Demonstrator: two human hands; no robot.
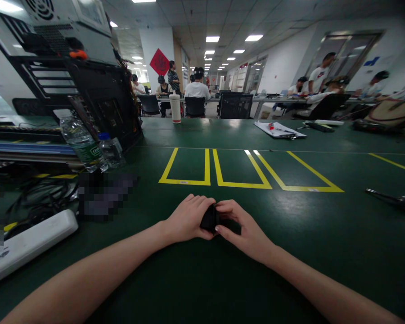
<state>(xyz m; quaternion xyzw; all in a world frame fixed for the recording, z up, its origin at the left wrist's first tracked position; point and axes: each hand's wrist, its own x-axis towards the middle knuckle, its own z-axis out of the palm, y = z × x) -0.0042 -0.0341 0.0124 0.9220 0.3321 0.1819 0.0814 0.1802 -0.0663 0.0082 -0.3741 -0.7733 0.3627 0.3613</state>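
**Two-handed manipulation step on small black object**

Left to right on my feed: white power strip at the edge, blue-capped bottle beyond it. Left hand wraps the object's left side, fingers over the far side, thumb near. Object sits between both palms, on the near side of the yellow tape outlines; I can't tell if it touches the green tabletop. Right hand appears to pinch its right edge, thumb and fingertips curved, palm off. Dark slim tool lies far right, untouched. My judgement: next move calls for a firm left grip and fine right fingertip control.
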